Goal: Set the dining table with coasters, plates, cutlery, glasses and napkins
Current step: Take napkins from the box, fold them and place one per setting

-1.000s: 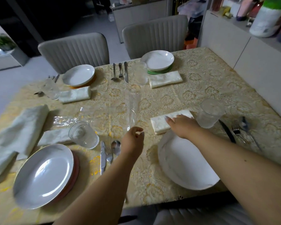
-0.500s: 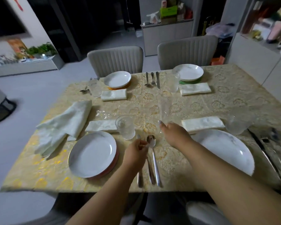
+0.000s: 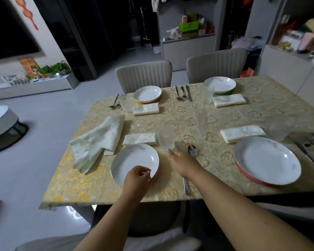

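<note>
The left hand (image 3: 138,178) is nearest, at the near edge of a white plate (image 3: 134,163) on the near left of the table (image 3: 216,160). Its fingers are curled and seem to pinch the rim of this plate, but the contact is a little blurred. The right hand (image 3: 184,163) lies just to the right of the plate, fingers stretched forward and loosely together, over the cutlery there; a spoon (image 3: 192,151) shows beyond the fingertips and a handle below the wrist. I cannot tell if it touches the cutlery.

Just past the fingertips stands a short glass (image 3: 165,138), and beside it, to the left, lies a folded napkin (image 3: 140,139). Further left is a loose, unfolded cloth (image 3: 98,140).

On the near right a bigger white plate (image 3: 266,160) sits on a pink coaster (image 3: 243,170), with a folded napkin (image 3: 243,133) behind it, a blurred glass (image 3: 277,130) and cutlery to its right.

In the middle of the table stands a tall clear glass (image 3: 200,124).

On the far side are two more places: a plate on an orange coaster (image 3: 147,102), and a plate on a green coaster (image 3: 222,94), each with napkin, glass and cutlery. Two grey chairs (image 3: 143,75) stand behind.

I can read no writing or label anywhere; the green box (image 3: 188,26) on the far cabinet is too small and blurred.
</note>
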The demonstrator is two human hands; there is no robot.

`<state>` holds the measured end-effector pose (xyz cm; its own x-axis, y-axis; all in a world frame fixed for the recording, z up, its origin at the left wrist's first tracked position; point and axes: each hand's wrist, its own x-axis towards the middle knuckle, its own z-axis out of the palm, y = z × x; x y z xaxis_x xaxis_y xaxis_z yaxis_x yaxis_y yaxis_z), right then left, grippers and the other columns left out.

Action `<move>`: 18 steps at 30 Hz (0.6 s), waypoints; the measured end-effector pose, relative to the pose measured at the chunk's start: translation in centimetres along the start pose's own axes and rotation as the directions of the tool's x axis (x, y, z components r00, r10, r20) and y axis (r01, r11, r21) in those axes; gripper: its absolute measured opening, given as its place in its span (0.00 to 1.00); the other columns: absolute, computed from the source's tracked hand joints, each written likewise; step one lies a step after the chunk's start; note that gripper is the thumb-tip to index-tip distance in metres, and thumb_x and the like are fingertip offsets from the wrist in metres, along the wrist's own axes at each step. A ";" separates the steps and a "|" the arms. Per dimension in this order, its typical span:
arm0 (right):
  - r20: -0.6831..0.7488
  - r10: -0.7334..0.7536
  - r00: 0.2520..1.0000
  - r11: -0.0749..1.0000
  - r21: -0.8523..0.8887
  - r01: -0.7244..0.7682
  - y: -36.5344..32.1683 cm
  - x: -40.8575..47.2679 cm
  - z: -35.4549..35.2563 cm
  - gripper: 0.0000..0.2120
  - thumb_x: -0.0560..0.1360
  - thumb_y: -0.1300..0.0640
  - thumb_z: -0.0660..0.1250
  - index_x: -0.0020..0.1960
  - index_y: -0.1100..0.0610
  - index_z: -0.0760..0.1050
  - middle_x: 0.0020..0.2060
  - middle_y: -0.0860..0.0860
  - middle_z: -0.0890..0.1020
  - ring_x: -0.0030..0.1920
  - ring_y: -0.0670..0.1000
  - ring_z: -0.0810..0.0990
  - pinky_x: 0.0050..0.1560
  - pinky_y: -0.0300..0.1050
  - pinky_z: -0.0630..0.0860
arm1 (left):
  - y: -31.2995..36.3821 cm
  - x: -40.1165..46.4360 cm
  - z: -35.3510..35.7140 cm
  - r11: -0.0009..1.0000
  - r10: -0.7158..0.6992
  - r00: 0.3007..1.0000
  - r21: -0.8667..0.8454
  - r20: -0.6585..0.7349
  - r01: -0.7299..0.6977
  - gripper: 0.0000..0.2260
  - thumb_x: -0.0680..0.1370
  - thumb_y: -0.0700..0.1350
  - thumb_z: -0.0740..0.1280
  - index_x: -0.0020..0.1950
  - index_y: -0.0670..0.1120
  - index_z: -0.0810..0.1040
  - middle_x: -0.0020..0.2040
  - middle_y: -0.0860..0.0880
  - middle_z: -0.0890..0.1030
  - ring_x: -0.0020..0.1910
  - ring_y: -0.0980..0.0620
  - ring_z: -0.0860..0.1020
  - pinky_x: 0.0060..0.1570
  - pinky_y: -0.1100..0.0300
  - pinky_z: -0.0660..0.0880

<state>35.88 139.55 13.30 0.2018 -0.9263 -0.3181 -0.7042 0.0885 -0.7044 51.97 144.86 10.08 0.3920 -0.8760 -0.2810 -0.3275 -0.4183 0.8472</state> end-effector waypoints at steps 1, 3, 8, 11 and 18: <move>-0.021 0.004 1.000 1.000 0.007 -0.004 -0.1 -0.1 -0.5 0.31 0.80 0.38 0.46 0.63 0.60 0.73 0.57 0.58 0.79 0.57 0.57 0.77 0.54 0.48 0.71 | 0.4 0.0 0.3 1.000 0.007 1.000 -0.007 0.018 -0.007 0.04 0.78 0.40 0.66 0.47 0.43 0.80 0.39 0.44 0.81 0.36 0.47 0.78 0.38 0.53 0.78; -0.061 0.015 0.998 1.000 0.021 -0.014 0.5 -0.2 -1.9 0.31 0.80 0.38 0.46 0.61 0.60 0.75 0.56 0.57 0.80 0.56 0.56 0.77 0.54 0.47 0.70 | 1.6 -0.1 1.5 0.999 0.025 0.997 -0.021 0.077 -0.024 0.04 0.79 0.40 0.66 0.47 0.42 0.80 0.37 0.45 0.81 0.33 0.49 0.77 0.35 0.54 0.77; -0.185 0.122 0.975 0.992 0.057 -0.114 4.0 -0.7 -7.3 0.31 0.81 0.38 0.46 0.63 0.60 0.73 0.59 0.58 0.78 0.58 0.57 0.76 0.50 0.45 0.67 | 5.3 -1.1 6.7 0.997 0.078 0.961 -0.009 0.265 -0.079 0.04 0.80 0.40 0.64 0.51 0.41 0.78 0.40 0.45 0.80 0.33 0.52 0.77 0.31 0.62 0.75; -0.258 0.223 0.940 0.972 0.130 -0.195 7.4 -0.3 -11.0 0.22 0.83 0.51 0.49 0.70 0.63 0.65 0.62 0.61 0.75 0.60 0.60 0.74 0.53 0.47 0.69 | 7.6 -1.7 10.6 0.995 0.098 0.937 -0.025 0.335 -0.095 0.05 0.80 0.41 0.64 0.51 0.41 0.77 0.39 0.44 0.79 0.33 0.53 0.77 0.31 0.62 0.75; -0.313 0.262 0.913 0.963 0.015 -0.271 18.1 0.8 -20.2 0.21 0.83 0.57 0.49 0.74 0.63 0.59 0.58 0.61 0.75 0.57 0.59 0.75 0.49 0.47 0.70 | 11.5 -2.2 21.7 0.997 0.009 0.935 -0.078 0.354 0.020 0.06 0.79 0.37 0.63 0.43 0.41 0.75 0.36 0.44 0.77 0.33 0.50 0.78 0.35 0.57 0.77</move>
<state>9.56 132.99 13.07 -0.2133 -0.9372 -0.2759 -0.7225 0.3415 -0.6012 28.66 136.74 10.66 0.0598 -0.9080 -0.4146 -0.2515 -0.4156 0.8741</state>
